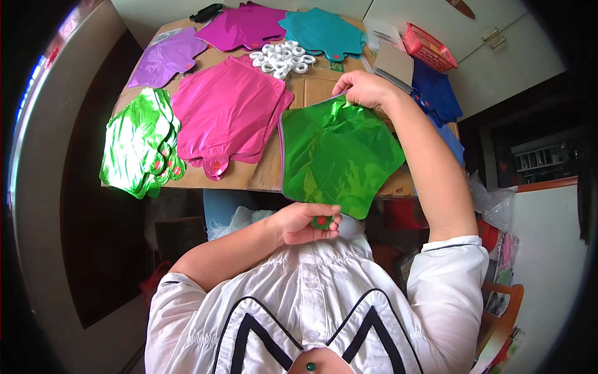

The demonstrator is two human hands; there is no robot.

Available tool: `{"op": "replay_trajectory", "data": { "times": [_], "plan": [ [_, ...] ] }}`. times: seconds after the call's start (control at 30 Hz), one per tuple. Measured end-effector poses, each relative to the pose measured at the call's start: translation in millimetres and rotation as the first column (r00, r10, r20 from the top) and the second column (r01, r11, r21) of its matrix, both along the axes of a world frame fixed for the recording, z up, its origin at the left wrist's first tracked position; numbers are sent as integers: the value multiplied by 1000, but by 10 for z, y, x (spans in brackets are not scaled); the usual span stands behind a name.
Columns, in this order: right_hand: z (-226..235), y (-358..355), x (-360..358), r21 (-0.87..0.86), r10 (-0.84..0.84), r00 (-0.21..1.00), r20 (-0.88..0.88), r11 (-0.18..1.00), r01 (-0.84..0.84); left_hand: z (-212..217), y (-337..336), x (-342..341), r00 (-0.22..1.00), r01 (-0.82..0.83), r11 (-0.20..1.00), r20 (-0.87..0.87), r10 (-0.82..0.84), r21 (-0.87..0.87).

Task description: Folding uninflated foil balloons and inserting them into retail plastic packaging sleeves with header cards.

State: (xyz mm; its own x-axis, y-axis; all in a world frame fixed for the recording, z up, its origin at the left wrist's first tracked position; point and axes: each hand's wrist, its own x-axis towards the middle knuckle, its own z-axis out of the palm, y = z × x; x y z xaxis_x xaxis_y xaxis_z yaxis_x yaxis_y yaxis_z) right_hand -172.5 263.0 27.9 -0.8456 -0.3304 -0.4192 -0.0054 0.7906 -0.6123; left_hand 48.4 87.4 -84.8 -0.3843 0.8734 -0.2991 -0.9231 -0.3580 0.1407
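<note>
A flat, uninflated green foil balloon [339, 156], shaped like a star, stretches between my two hands at the table's near edge. My left hand [305, 223] is closed on its lower tab, where a red spot shows between the fingers. At the top, my right hand [369, 91] pinches the balloon's far edge, and the foil is crumpled there. To the left lies a stack of pink foil balloons [230, 112]. Beyond it, a heap of shiny green foil balloons [132, 143] with red-spotted tabs reaches the table's left front corner.
Cardboard [306, 90] covers the table. White ring-shaped rolls [281, 59] are piled mid-table. Purple [163, 61], magenta [243, 26] and teal balloons [324, 32] lie along the back, blue ones [435, 93] at right. A red basket [430, 50] stands at the far right, a wooden chair [506, 311] beside me.
</note>
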Motion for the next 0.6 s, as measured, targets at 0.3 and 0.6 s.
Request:
{"op": "replay_trajectory", "data": {
  "times": [0.3,0.6],
  "plan": [
    [-351,80,-109,-53,-79,997,-23,996,77,163,294,-22,996,-40,984,72,53,-173],
    [-420,-37,-193,-38,-76,988,-135,997,71,37,339,-40,989,-93,988,105,106,-126]
  ]
}}
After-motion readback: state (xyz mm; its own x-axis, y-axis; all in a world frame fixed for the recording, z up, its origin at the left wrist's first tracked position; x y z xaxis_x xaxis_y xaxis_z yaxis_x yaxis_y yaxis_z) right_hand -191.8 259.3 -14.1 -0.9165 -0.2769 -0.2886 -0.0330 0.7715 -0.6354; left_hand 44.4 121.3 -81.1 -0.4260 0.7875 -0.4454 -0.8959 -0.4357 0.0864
